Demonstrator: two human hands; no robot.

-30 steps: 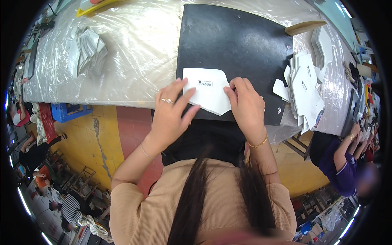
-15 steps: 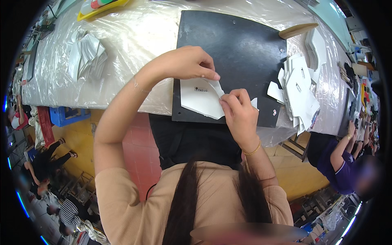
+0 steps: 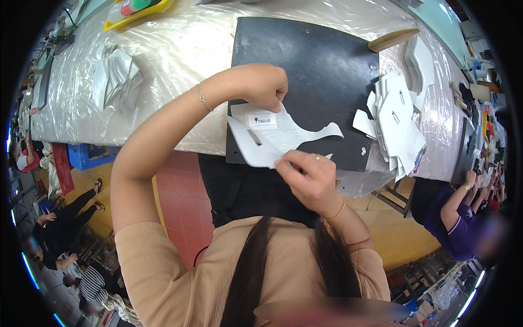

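Observation:
A white curved cut piece with a small printed patch lies on the black board in front of me. Over its near left part rises a thinner white sheet with a narrow slot in it, its near edge tilted up off the board. My right hand pinches the near right corner of this slotted sheet. At the far edge of the work my left hand is curled, its fingertips pressed down on the white cut piece beside the patch. Whether those fingertips also catch the slotted sheet is hidden.
Right of the board sits a loose pile of printed white pieces, with a neat white stack behind. A wooden tool lies across the board's far right corner. Farther left are crumpled white pieces and a yellow tray.
The slotted sheet has been lifted and folded back from the white cut piece, baring its patch and curved right end. My right hand moved down and left with the corner; my left fingers curled in.

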